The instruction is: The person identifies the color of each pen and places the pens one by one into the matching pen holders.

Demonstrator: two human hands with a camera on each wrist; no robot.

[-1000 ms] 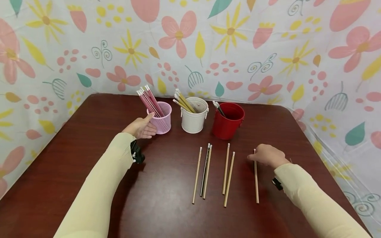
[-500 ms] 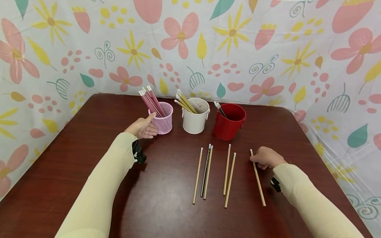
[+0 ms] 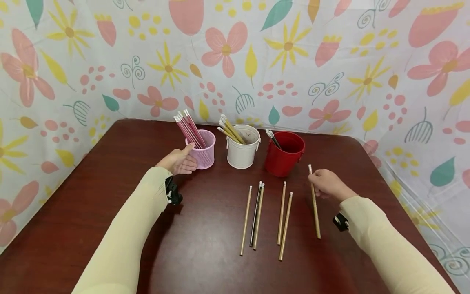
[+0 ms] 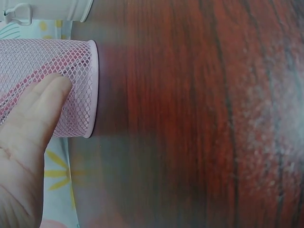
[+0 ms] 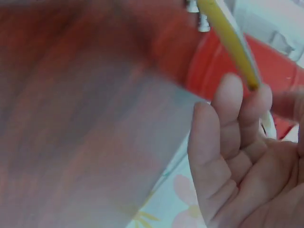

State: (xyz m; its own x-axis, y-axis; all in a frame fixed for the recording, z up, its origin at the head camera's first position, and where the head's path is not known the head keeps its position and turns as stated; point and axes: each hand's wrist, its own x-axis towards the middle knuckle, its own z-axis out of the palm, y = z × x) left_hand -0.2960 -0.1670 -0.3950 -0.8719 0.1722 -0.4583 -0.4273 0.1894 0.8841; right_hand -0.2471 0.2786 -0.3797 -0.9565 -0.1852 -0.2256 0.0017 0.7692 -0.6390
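Observation:
In the head view my left hand (image 3: 182, 161) rests against the near left side of a pink mesh pencil cup (image 3: 206, 158) that holds several pink pencils (image 3: 191, 130). The left wrist view has its fingers lying straight along the mesh. Over on the right, my right hand (image 3: 328, 183) pinches a gold pencil (image 3: 316, 216) close to its eraser end, and the pencil's other end slants down toward me. Thumb and index finger hold it in the right wrist view, the other fingers loosely bent. Whether its lower tip touches the table cannot be told.
A white bucket (image 3: 240, 157) with several yellow pencils and a red bucket (image 3: 280, 161) with dark pencils stand at the back. Several gold pencils (image 3: 285, 228) and a black pencil (image 3: 256, 216) lie mid-table (image 3: 205, 245). A floral cloth (image 3: 227, 61) hangs behind.
My right hand has lifted the gold pencil's eraser end and moved slightly away from me; the pencil first swung its lower end right. My left hand stays at the pink cup.

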